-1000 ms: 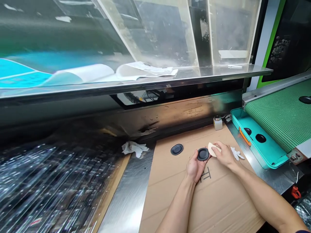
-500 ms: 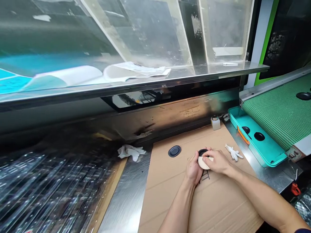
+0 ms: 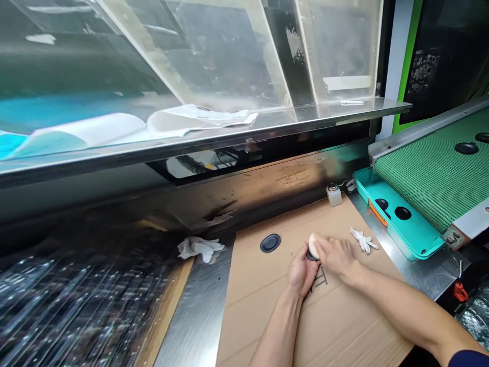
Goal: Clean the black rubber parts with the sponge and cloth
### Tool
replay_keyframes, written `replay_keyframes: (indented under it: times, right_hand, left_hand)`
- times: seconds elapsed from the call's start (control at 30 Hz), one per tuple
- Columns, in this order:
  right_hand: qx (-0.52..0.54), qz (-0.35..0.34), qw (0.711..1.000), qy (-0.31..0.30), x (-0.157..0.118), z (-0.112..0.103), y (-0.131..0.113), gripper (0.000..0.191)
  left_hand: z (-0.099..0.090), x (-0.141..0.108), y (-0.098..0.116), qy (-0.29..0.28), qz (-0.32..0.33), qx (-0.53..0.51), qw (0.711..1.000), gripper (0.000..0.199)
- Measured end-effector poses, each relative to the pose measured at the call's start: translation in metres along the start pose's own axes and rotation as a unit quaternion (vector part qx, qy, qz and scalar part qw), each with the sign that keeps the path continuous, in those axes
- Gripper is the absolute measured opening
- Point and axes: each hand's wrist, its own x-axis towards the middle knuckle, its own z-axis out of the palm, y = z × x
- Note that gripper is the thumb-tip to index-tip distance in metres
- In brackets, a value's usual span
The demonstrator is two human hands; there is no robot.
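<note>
My left hand (image 3: 300, 275) is closed around a small black oval disc (image 3: 311, 257), most of it covered. In my right hand (image 3: 336, 259), smeared by motion, is a round cream-coloured pad (image 3: 313, 245), tilted up on its edge against the disc. Both hands are over a sheet of brown cardboard (image 3: 263, 316) with dark printing. Further left on the cardboard lies another black oval disc (image 3: 270, 243), flat with a raised rim.
A crumpled white glove (image 3: 364, 240) lies right of my hands, another white glove (image 3: 200, 248) to the left. Behind stands a small square bottle (image 3: 333, 195). A turquoise tray (image 3: 414, 239) with black discs sits below a green conveyor belt (image 3: 431, 173). Clear-wrapped pieces (image 3: 76, 311) fill the left.
My right hand has moved the cream pad from the near side of the disc up across it, turning the pad on edge. Black discs on the belt appear further left; the view has shifted slightly.
</note>
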Motion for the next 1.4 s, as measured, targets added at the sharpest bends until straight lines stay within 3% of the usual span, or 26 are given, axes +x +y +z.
replay_keyframes:
  times: [0.07,0.2,0.33,0.4,0.5,0.6,0.77,0.8,0.93,1.0,1.07,1.17,1.27,1.4]
  right_hand:
    - [-0.008,-0.017,1.000,-0.016,0.000,0.000,0.001,0.045]
    - [-0.019,0.038,0.999,-0.027,-0.001,0.002,0.003,0.047]
    - [0.007,-0.022,0.999,-0.027,-0.001,0.005,0.006,0.046]
    - [0.024,0.026,0.999,-0.010,0.004,0.001,0.014,0.044]
    - [0.056,0.078,0.995,0.022,0.010,-0.008,0.027,0.042]
    - [0.073,0.067,0.995,0.030,0.007,-0.019,0.031,0.042]
    - [-0.044,0.050,0.996,0.054,-0.004,-0.051,0.044,0.038]
    - [-0.073,0.064,0.995,0.036,-0.004,-0.058,0.052,0.035]
    - [-0.102,0.078,0.982,-0.138,0.000,-0.078,0.089,0.020]
    - [-0.053,0.032,0.988,-0.144,0.002,-0.078,0.093,0.018]
    - [0.036,-0.033,0.996,-0.079,0.003,-0.072,0.083,0.023]
    - [0.147,-0.114,0.982,-0.008,-0.002,-0.053,0.051,0.032]
    - [0.139,-0.128,0.982,0.011,-0.009,-0.030,0.022,0.034]
    - [0.107,-0.113,0.986,0.051,-0.011,-0.010,0.008,0.028]
  left_hand:
    - [0.000,0.000,0.000,-0.001,-0.012,-0.003,1.000,0.041]
    - [-0.002,0.001,0.000,0.026,0.024,0.005,0.999,0.034]
    - [-0.003,0.000,0.000,0.009,-0.004,-0.006,1.000,0.040]
    - [-0.003,-0.001,0.001,0.017,0.008,-0.007,1.000,0.038]
    - [-0.005,0.000,0.003,0.015,0.015,-0.012,1.000,0.038]
    - [-0.008,0.003,0.009,0.015,0.020,-0.035,0.999,0.043]
    - [-0.012,0.004,0.018,0.034,0.051,-0.096,0.994,0.046]
    - [-0.012,0.004,0.019,0.035,0.054,-0.104,0.993,0.047]
    - [-0.010,0.005,0.021,0.025,0.051,-0.121,0.991,0.041]
    - [-0.008,0.006,0.021,0.023,0.049,-0.123,0.991,0.037]
    - [-0.005,0.006,0.019,0.019,0.048,-0.117,0.992,0.036]
    - [0.000,0.005,0.012,0.009,0.062,-0.093,0.994,0.038]
    - [0.006,0.002,0.000,-0.011,0.075,-0.069,0.995,0.039]
    - [0.011,-0.001,-0.013,-0.050,0.068,-0.057,0.995,0.038]
